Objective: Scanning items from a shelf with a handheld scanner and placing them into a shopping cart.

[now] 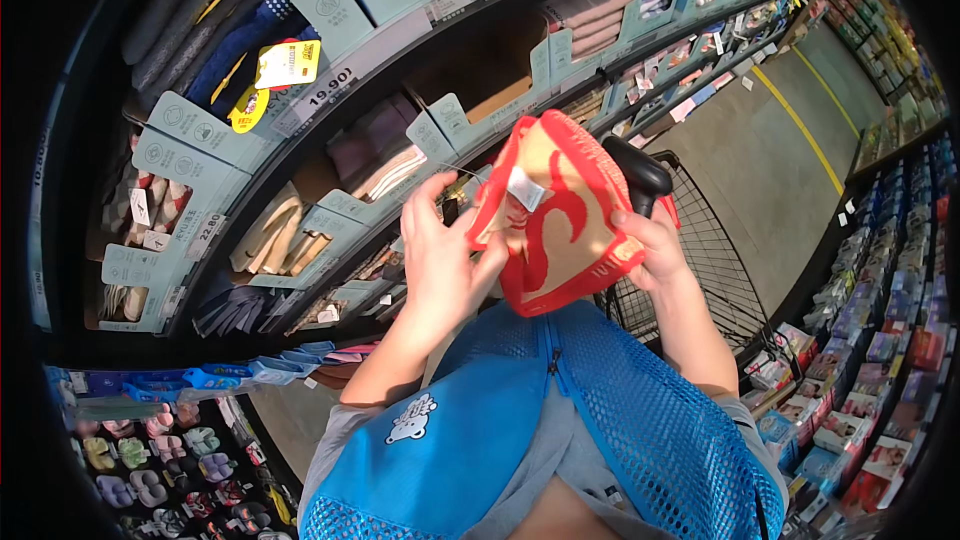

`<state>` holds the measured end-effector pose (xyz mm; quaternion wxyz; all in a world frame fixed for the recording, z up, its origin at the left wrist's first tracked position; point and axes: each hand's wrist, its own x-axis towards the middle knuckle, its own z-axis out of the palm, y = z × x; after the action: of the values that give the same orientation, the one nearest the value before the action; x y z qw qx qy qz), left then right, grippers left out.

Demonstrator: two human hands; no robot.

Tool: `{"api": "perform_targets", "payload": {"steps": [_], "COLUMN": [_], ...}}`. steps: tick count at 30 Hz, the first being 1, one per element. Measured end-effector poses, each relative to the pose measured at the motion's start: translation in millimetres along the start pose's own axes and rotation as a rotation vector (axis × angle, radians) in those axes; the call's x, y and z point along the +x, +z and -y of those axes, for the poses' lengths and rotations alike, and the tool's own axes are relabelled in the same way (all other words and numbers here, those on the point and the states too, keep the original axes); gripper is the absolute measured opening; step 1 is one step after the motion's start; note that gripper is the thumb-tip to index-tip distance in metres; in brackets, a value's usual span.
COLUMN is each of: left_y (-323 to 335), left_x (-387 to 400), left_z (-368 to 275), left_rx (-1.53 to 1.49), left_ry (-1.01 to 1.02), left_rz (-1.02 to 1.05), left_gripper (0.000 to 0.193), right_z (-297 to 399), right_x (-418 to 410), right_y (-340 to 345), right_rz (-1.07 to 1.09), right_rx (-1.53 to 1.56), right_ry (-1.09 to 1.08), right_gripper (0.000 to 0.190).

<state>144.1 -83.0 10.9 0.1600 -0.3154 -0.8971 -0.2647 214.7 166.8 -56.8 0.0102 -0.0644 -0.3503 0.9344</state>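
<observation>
A red and cream patterned cloth, apparently a folded towel (574, 236), is held up between my two hands, above the front of a blue mesh vest (480, 405). My right hand (656, 244) pinches its right edge, thumb on top. At its left edge is my left hand (450, 240), thumb against the cloth and forefinger raised; a thin string runs from near that finger toward the cloth. A small white label (525, 189) shows on the cloth. Just behind it stands the black handle (637, 172) of a wire shopping cart (712, 262), partly hidden by the cloth and my right hand.
Shelves to the left hold folded towels (592, 15) in pale blue card boxes (202, 131) with price strips. Slippers (150, 487) hang at lower left. Packaged goods (840, 427) fill the right shelves. A grey aisle floor (750, 135) with yellow lines runs beyond the cart.
</observation>
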Motion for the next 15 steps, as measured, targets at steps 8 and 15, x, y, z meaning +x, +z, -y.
{"api": "perform_targets", "payload": {"steps": [8, 15], "left_y": [57.8, 83.2], "left_x": [-13.9, -28.0], "left_z": [-9.9, -15.2], "left_rx": [-0.729, -1.357], "left_ry": [0.162, -0.157], "left_rz": [0.050, 0.086], "left_gripper": [0.017, 0.036], "right_z": [-8.0, -11.6], "right_x": [10.1, 13.9], "right_y": [28.9, 29.5], "right_rz": [-0.149, -0.164], "right_rx": [-0.095, -0.345], "right_ry": [-0.001, -0.074], "right_gripper": [0.045, 0.035]}}
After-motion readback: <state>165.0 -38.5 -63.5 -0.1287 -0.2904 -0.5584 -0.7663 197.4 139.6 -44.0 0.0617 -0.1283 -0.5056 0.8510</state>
